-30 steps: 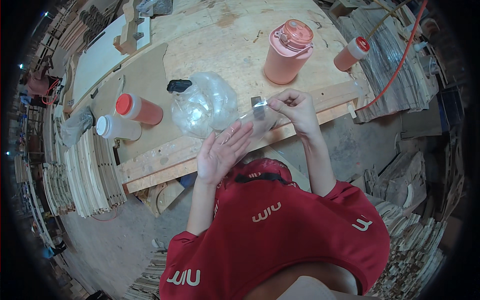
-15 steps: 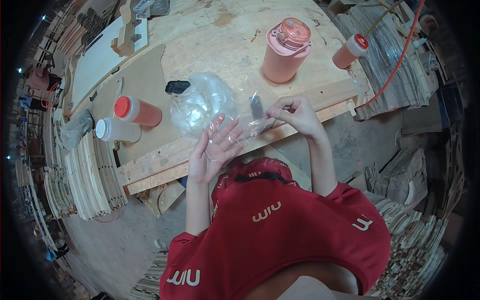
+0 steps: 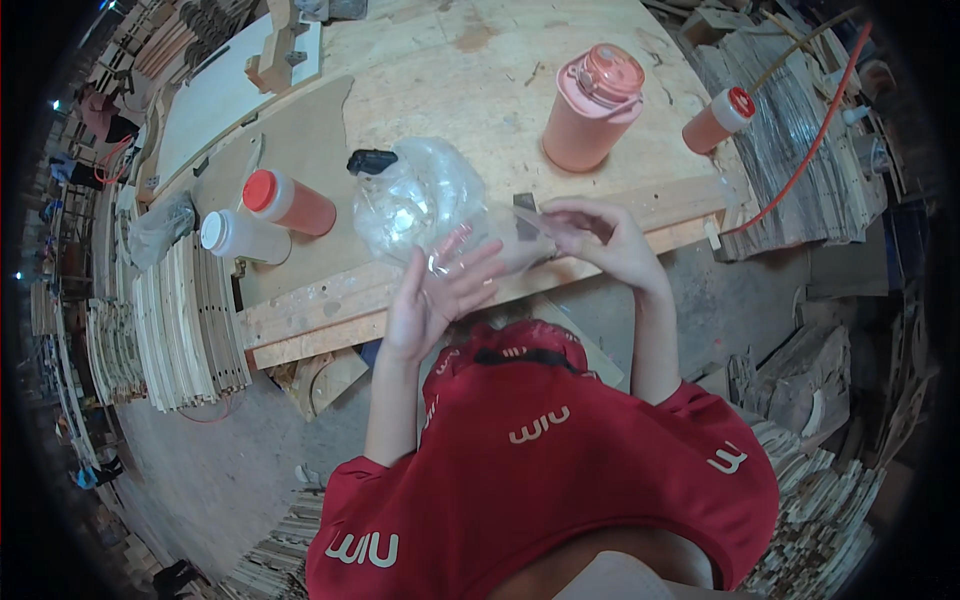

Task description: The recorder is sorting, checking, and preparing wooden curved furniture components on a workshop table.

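A crumpled clear plastic bag (image 3: 415,195) lies on the wooden workbench (image 3: 470,90) near its front edge. A small black object (image 3: 372,160) sits at the bag's far left side. My left hand (image 3: 435,295) is under the bag's near edge, fingers spread, with the plastic film draped over the fingertips. My right hand (image 3: 600,240) pinches the bag's right end, next to a small grey piece (image 3: 525,212) on the bench. The bag is stretched between both hands. My red shirt fills the lower part of the view.
A pink lidded tumbler (image 3: 592,105) and a red-capped orange bottle (image 3: 718,118) stand at the back right. Two bottles lie at the left, one orange (image 3: 290,203), one white (image 3: 240,235). An orange cable (image 3: 812,150) crosses stacked wood; slats (image 3: 170,320) are piled left.
My left hand has come down and left toward the bench's front edge, with the film now over its fingers. My right hand has shifted right, pulling the bag's end out.
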Action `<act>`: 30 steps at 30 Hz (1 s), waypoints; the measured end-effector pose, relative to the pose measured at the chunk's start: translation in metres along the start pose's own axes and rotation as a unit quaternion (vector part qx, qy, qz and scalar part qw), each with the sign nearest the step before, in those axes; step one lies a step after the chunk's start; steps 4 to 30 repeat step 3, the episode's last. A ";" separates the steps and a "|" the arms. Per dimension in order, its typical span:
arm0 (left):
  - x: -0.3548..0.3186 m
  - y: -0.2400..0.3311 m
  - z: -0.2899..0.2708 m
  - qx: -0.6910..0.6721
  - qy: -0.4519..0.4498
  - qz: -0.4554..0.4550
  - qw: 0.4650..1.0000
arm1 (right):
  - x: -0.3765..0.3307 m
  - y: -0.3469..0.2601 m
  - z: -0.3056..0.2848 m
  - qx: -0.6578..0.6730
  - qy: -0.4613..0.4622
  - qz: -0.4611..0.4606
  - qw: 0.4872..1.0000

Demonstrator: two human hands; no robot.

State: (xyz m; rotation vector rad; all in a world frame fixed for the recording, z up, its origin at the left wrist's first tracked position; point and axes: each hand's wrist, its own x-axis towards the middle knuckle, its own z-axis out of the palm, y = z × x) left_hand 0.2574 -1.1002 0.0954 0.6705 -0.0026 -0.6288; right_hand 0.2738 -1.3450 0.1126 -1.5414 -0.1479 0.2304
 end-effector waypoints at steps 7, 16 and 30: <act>-0.005 -0.015 -0.004 0.055 0.030 -0.039 0.997 | 0.022 -0.008 -0.005 -0.017 -0.003 -0.058 0.998; -0.005 -0.015 -0.004 0.055 0.030 -0.039 0.997 | 0.022 -0.008 -0.005 -0.017 -0.003 -0.058 0.998; -0.005 -0.015 -0.004 0.055 0.030 -0.039 0.997 | 0.022 -0.008 -0.005 -0.017 -0.003 -0.058 0.998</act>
